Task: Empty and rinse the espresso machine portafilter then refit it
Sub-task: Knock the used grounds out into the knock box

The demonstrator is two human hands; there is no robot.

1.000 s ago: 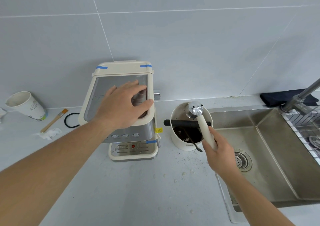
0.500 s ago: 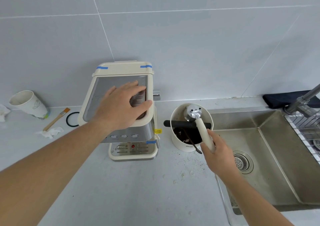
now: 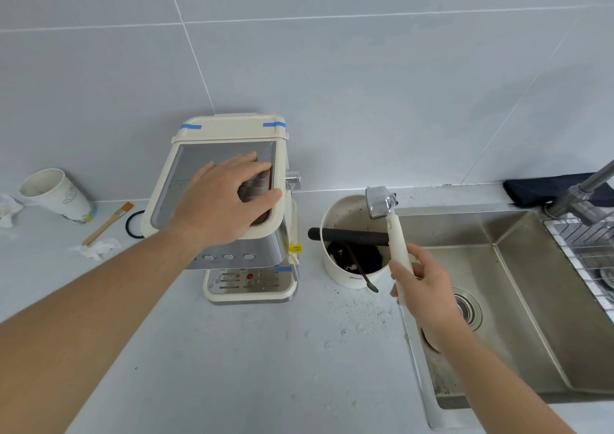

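A person's left hand (image 3: 229, 201) lies flat, fingers spread and gripping nothing, on the steel top of a cream espresso machine (image 3: 229, 207) that stands against a pale tiled wall. The right hand (image 3: 422, 287) is clenched around the cream handle of the portafilter (image 3: 392, 231), which it holds in the air, tilted, with the metal head (image 3: 380, 201) uppermost, above the far rim of a cream knock box (image 3: 352, 241). The knock box sits on the countertop (image 3: 249, 350) between the machine and the sink (image 3: 518, 300); a black bar (image 3: 345, 236) spans its mouth, dark coffee grounds (image 3: 352, 257) lie inside, and a thin dark spoon (image 3: 362, 272) leans out over its near rim. Specks of grounds are scattered on the counter just in front of the box.

Left of the machine lie a black rubber ring (image 3: 133, 224), partly hidden by the machine's body, a small wooden-handled brush (image 3: 108, 222) and a crumpled white tissue (image 3: 96, 249). A paper cup (image 3: 58, 196) stands tilted near the wall. At the right edge a steel tap (image 3: 584, 189) reaches over a wire rack (image 3: 584, 254), with a dark cloth (image 3: 545, 189) behind it.
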